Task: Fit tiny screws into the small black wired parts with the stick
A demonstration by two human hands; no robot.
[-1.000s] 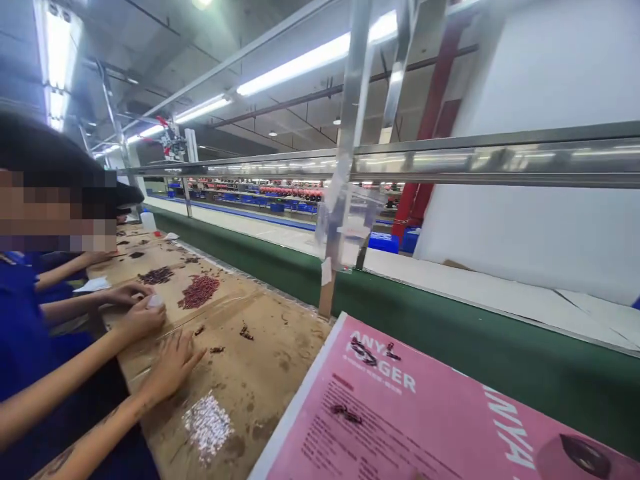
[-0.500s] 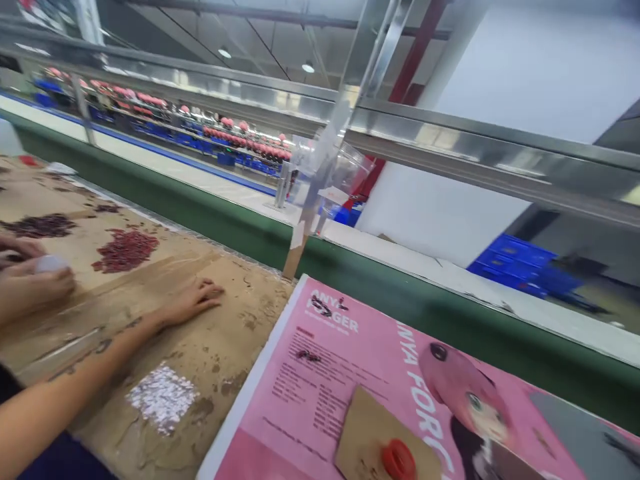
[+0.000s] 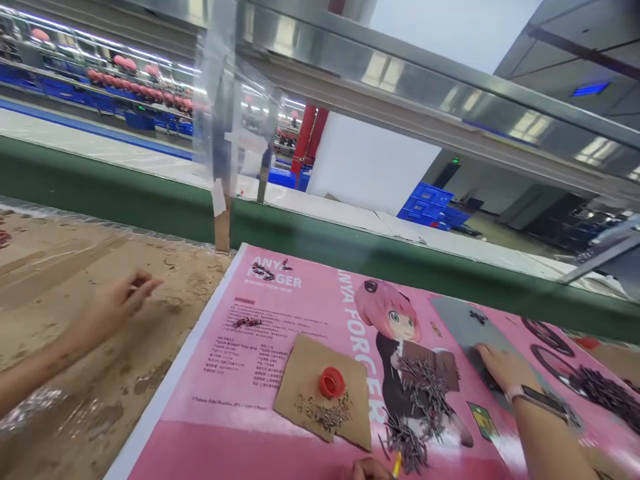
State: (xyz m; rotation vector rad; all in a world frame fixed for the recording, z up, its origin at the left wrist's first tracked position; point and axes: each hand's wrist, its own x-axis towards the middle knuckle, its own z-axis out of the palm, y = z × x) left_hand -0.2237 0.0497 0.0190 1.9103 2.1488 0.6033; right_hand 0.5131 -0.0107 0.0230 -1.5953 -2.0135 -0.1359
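Note:
Only the top of my left hand (image 3: 371, 469) shows at the bottom edge, its fingers bent beside a thin yellow stick (image 3: 397, 465) that it seems to hold. My right hand (image 3: 495, 367), with a dark band on its wrist, reaches over the grey part of the pink printed sheet (image 3: 200, 407). Its fingers are bent down around something dark, too hidden to make out. Between my hands lie piles of thin dark pieces (image 3: 425, 393). Left of them, a red round cap (image 3: 331, 382) and small metallic bits (image 3: 327, 412) rest on a cardboard piece (image 3: 290, 387).
A co-worker's hand (image 3: 125, 297) extends over the brown work surface (image 3: 165, 257) at the left. Another dark pile (image 3: 607, 393) lies at the far right. Beyond the sheet run a green edge (image 3: 310, 233) and a post with plastic bags (image 3: 223, 220).
The view has swung right. Both my hands, the dark piles and the bits on the cardboard have come into view. The co-worker's hand has lifted and its fingers have curled.

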